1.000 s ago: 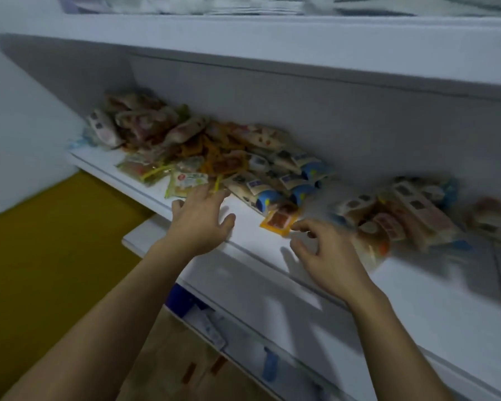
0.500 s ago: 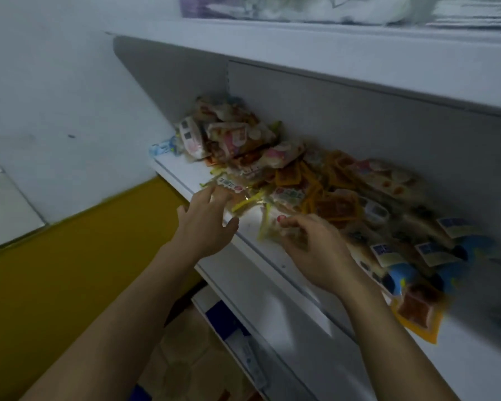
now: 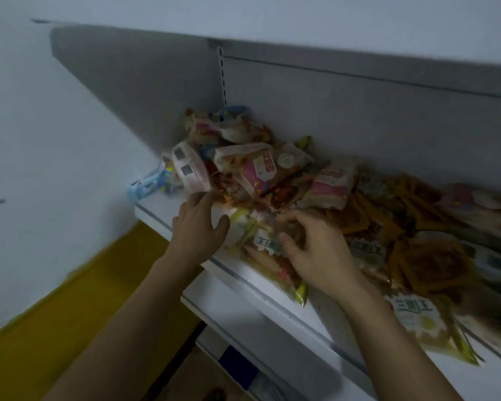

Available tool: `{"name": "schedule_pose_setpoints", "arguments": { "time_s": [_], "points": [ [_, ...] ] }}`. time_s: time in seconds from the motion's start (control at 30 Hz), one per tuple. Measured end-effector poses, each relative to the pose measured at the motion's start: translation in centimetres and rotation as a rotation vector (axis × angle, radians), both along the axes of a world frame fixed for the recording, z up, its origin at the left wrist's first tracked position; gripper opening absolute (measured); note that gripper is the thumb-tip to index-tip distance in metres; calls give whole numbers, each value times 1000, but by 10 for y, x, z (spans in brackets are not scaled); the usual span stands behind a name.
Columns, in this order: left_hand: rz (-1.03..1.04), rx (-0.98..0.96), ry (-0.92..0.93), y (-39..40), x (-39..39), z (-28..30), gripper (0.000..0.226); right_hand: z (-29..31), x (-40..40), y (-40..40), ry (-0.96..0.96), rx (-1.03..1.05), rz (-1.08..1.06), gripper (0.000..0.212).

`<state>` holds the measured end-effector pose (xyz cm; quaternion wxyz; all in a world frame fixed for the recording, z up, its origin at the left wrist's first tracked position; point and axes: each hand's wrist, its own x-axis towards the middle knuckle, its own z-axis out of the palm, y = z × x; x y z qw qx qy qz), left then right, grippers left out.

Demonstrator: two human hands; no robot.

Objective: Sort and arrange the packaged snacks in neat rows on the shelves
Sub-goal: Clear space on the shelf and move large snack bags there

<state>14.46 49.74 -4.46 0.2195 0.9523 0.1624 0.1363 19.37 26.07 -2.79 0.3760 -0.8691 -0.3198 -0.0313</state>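
On the white shelf (image 3: pixel 185 215), a loose heap of snack packets (image 3: pixel 272 180) is lying against the grey back panel (image 3: pixel 359 117), piled highest toward the shelf's left end and spreading flatter along the shelf to the right. Both hands are reaching into the front of that heap. Just left of the heap's front edge, the left hand (image 3: pixel 198 230) is resting with its fingers fairly straight and its thumb spread, touching a pale packet with a yellow-green edge (image 3: pixel 240 224); it is blurred, and I cannot tell whether it is actually holding anything. Just to the right of that packet, the right hand (image 3: pixel 313 250) is hovering with its fingers curled over a clear packet with a white and green label (image 3: pixel 268 244), and whether it is pinching that packet I cannot tell. At the top of the heap, pink and white packets (image 3: pixel 258 166) are leaning on one another. Flat orange packets (image 3: pixel 434 264) are lying to the right of the heap's peak. Near the shelf's front lip, farther right, another packet with a green label (image 3: pixel 417 316) is lying flat. At the shelf's left end, a light blue item (image 3: pixel 145 185) is sticking out over the edge.
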Motion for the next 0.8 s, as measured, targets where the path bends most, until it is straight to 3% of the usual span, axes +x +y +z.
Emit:
{"name": "schedule_pose_setpoints", "arguments": {
  "time_s": [0.1, 0.17, 0.27, 0.33, 0.4, 0.53, 0.67, 0.8],
  "points": [
    [-145, 13, -259, 32, 36, -2, 42, 0, 20, 40, -47, -35, -93, 19],
    [-255, 57, -354, 42, 61, 2, 46, -3, 39, 62, -109, -183, -149, 23],
    [-446, 204, -279, 46, 98, 4, 87, 1, 67, 86, -7, -528, -321, 54],
    [-504, 252, -133, 47, 119, -1, 99, 4, 79, 96, 81, -665, -368, 83],
    [-514, 189, -110, 52, 136, 0, 86, 5, 87, 101, 104, -668, -372, 98],
    [-550, -55, -313, 64, 154, 11, 59, 6, 97, 104, 79, -647, -385, 104],
    [-510, -69, -351, 65, 151, 16, 45, 2, 90, 102, 50, -511, -373, 95],
    [-469, -125, -415, 71, 156, 26, 38, 2, 88, 88, 127, -291, -367, 103]
  ]
}}
